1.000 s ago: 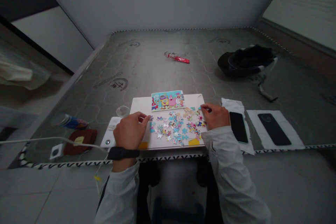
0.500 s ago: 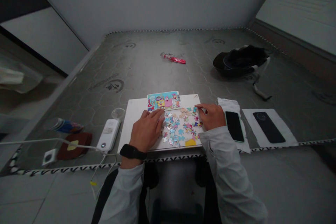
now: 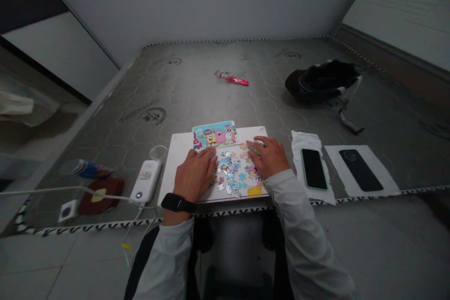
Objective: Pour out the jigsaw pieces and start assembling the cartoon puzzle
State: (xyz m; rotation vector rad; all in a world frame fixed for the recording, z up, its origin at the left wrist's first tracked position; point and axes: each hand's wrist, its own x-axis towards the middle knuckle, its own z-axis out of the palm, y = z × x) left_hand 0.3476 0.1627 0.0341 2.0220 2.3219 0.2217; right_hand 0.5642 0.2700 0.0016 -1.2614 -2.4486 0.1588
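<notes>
A heap of loose jigsaw puzzle pieces [image 3: 230, 173], mostly light blue, pink and peach, covers the right half of a white board [image 3: 171, 168]. Across the board's back edge lies a picture card [image 3: 214, 135] with cartoon figures. My left hand [image 3: 195, 173] rests on the board left of the heap, its fingertips at the card's lower edge and its thumb a little apart. Over the heap's upper right side is my right hand [image 3: 269, 154], fingers stretched out and spread, touching peach pieces; the hand hides some of them. A yellow piece [image 3: 255, 191] lies near the board's front edge.
On the right are a phone [image 3: 314, 168] and a dark phone [image 3: 360, 170] on white tissues, with a black helmet [image 3: 321, 82] behind. A red packet [image 3: 234, 78] lies farther back. Left stand a white device [image 3: 146, 180] with cables and a brown case [image 3: 101, 197].
My right hand has moved left from the heap's right edge onto the pieces, its fingers spreading. The picture card has slid slightly left, along with my left fingertips.
</notes>
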